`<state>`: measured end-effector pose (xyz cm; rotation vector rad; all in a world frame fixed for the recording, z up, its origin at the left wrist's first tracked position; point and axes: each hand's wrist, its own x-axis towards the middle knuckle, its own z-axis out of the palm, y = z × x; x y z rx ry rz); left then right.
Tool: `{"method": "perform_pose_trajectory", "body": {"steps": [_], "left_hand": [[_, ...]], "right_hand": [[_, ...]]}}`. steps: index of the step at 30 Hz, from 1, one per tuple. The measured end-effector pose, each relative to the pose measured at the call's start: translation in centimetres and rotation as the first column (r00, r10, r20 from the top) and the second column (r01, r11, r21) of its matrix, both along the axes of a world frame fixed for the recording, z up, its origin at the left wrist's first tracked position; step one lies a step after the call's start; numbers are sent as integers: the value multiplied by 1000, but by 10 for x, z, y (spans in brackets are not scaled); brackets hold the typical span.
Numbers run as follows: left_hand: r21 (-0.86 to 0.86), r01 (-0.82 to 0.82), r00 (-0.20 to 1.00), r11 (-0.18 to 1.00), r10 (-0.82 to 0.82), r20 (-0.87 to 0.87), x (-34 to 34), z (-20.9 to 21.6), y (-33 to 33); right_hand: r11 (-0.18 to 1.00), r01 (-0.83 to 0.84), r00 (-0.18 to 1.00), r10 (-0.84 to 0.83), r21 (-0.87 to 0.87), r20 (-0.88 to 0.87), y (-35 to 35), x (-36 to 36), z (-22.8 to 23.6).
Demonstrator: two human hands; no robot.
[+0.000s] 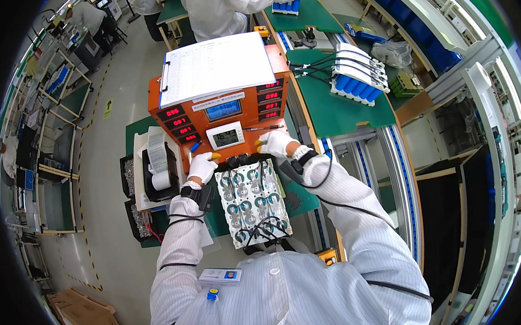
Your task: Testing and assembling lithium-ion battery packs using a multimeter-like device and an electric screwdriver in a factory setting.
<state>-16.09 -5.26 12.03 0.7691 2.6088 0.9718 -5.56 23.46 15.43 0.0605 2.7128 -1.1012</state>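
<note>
In front of me is a white battery module (241,211), its top covered with round cell ends, metal tabs and black wires. My left hand (202,168), in a white glove with yellow fingertips, is at its far left corner, fingers stretched to the right and nothing seen in them. Black connectors (237,161) lie along the module's far edge, between my hands. My right hand (276,144), gloved alike, hovers beyond the far right corner, its fingertips apart and pointing left. A blue-capped marker (195,146) is just beyond my left hand.
An orange tester (216,117) with red displays stands ahead, bearing a clipboard (218,62). At its foot are a digital clock (225,136) and a pen (265,128). Left is a white bin (140,183) with a paper roll; blue-celled modules (357,79) stand right. Co-workers (212,9) are beyond.
</note>
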Motion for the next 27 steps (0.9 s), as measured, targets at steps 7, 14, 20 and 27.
{"method": "perform_pose_trajectory", "body": {"steps": [7,14,20,27], "left_hand": [[99,57,925,993,-90,369,-10,-11,15],[184,168,918,968,-222,330,-16,-27,21],[71,235,927,969,-246,284,-14,-15,17],[95,169,913,981,-192,360,-19,-25,11]], "right_hand": [[973,-84,983,117,-217,143,-12,-31,-18],[962,-137,963,185,-234,197,-14,-39,-33],[952,-168,956,220,-254,196,-27,-42,-33],[955,-183,961,224,-234,162,-30,-46,-39]]}}
